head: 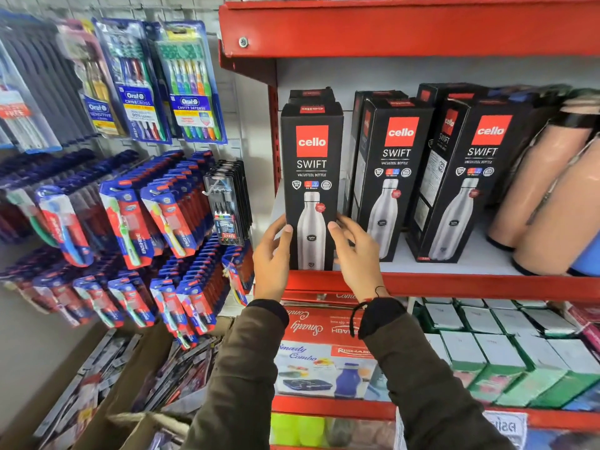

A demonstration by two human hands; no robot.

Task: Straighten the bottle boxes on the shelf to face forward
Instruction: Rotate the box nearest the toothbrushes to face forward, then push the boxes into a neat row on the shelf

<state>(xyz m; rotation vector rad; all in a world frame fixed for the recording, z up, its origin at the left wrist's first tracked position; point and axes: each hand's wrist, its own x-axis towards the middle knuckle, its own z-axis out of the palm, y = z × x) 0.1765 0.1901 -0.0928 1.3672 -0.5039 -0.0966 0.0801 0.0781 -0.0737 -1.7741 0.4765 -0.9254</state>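
Three black Cello Swift bottle boxes stand in a row on the red shelf (454, 282). The leftmost box (311, 170) faces straight forward at the shelf's front edge. My left hand (271, 258) grips its lower left side and my right hand (355, 254) grips its lower right side, thumbs on the front. The middle box (393, 177) and the right box (467, 180) stand turned a little to the left, showing a side panel. More black boxes stand behind them.
Peach-coloured bottles (548, 196) lean at the shelf's right end. Hanging toothbrush packs (136, 203) fill the wall to the left. Below the shelf lie red combo boxes (321, 349) and several green and white cartons (506, 349). The upper red shelf (389, 27) overhangs the boxes.
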